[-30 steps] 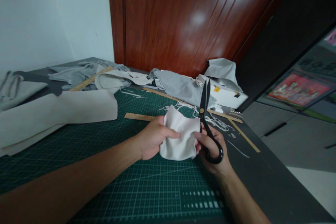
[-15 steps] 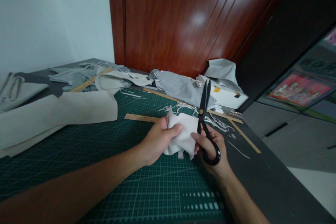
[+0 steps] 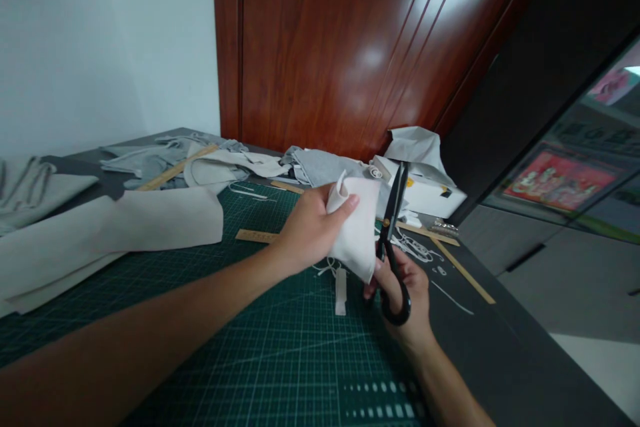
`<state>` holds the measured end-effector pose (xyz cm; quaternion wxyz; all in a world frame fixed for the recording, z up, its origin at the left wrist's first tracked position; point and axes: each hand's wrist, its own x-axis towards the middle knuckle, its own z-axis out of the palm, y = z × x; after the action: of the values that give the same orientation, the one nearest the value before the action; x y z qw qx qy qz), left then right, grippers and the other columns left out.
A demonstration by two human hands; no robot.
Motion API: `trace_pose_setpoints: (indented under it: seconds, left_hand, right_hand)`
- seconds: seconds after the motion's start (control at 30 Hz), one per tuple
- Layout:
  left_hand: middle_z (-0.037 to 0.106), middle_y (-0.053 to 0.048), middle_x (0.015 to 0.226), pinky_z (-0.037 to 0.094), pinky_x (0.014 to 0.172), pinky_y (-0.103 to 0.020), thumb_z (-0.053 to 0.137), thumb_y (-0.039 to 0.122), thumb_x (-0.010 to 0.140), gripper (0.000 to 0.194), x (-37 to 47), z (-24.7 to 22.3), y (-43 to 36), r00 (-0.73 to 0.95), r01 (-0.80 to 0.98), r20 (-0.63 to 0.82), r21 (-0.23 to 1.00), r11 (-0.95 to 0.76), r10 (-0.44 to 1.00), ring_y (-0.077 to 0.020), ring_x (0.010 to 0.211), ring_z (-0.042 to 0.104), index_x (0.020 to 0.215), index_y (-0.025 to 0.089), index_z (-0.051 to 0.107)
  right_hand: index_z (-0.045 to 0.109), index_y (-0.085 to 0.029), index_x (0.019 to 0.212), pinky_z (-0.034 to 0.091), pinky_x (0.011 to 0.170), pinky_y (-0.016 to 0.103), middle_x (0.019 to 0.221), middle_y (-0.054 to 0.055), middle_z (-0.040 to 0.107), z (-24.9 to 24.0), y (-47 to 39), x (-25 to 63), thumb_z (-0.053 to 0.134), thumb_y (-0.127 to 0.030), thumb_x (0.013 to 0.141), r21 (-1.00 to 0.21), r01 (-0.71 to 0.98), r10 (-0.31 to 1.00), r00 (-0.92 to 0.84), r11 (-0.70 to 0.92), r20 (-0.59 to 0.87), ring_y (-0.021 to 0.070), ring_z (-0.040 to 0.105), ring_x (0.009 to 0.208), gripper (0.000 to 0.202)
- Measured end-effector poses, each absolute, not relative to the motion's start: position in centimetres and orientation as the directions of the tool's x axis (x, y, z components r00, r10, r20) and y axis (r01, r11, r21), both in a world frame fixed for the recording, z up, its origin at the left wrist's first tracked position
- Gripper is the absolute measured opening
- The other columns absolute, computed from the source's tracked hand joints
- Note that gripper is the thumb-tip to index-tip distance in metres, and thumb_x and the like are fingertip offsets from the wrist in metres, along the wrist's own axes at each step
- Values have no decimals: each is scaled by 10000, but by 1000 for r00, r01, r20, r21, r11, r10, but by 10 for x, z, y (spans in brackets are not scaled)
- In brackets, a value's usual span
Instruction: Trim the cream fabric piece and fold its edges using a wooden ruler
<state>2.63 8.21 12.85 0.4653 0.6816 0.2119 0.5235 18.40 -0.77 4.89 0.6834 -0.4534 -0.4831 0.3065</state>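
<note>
My left hand pinches a small piece of white fabric between thumb and fingers, lifted over the green cutting mat. Black-handled scissors are in my right hand, blades pointing up and lying close along the fabric's right edge. My right thumb is by the fabric's lower right corner; whether it grips the cloth is not clear. A narrow white strip lies on the mat below the fabric.
Long cream fabric pieces lie at the left. Grey cloth, a white box and a wooden ruler are farther back and right. White cord scraps lie beside the mat.
My left hand has risen with the fabric, which is now turned and held more upright. More of the narrow strip shows below it. The scissors remain in my right hand, slightly lower.
</note>
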Motion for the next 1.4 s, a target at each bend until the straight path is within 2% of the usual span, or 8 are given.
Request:
trace_pose_setpoints:
  seconds: [0.1,0.2,0.4,0.63,0.8,1.07,1.4]
  left_hand:
    - [728,-22,828,456,682,-260,687,340,964,215,26,165,99,253,-194,662,749,-634,705,-175,750,610,818,183,712]
    - [735,-44,879,474,756,-269,664,359,993,251,24,189,110,156,-223,734,678,-701,661,-193,827,643,823,179,705]
    - [721,-65,923,505,843,-301,716,412,962,238,19,196,126,63,-201,717,690,-695,694,-252,970,678,900,182,722]
    - [698,-53,829,507,781,-311,669,344,970,213,15,196,134,-29,-50,751,657,-752,659,-227,838,669,850,170,699]
    - [734,-81,908,505,817,-323,675,327,971,181,10,203,127,-34,60,737,676,-734,675,-250,891,686,863,189,721]
    - [739,-85,907,512,849,-326,697,334,942,168,9,200,131,-51,34,743,669,-743,667,-274,935,675,851,196,728]
    - [796,-102,1006,526,814,-396,607,368,978,206,1,212,126,-35,327,745,638,-697,666,-290,894,703,916,214,729]
  right_hand:
    - [740,-193,1012,467,437,227,640,-6,711,50,-9,181,883,-475,828,-906,102,831,366,412,419,129,580,451,366]
    - [746,-211,1062,497,470,235,683,-7,709,50,-11,178,866,-460,849,-873,176,803,342,455,488,136,597,495,349]
    - [737,-236,1108,528,558,257,774,8,733,49,-14,174,900,-403,818,-845,212,812,239,491,532,163,646,610,371]
    - [717,-236,1197,540,586,263,830,18,731,50,-17,168,908,-428,802,-869,198,865,138,453,482,179,662,687,478]
    - [702,-265,1252,516,626,263,877,15,728,46,-18,168,902,-431,820,-880,188,882,109,435,459,167,630,714,504]
    - [688,-277,1279,538,685,298,920,19,715,43,-19,165,911,-390,820,-883,176,888,79,434,452,180,637,761,522]
    - [663,-297,1304,536,712,292,960,6,709,36,-18,168,880,-367,855,-876,215,890,54,432,452,169,642,802,504]
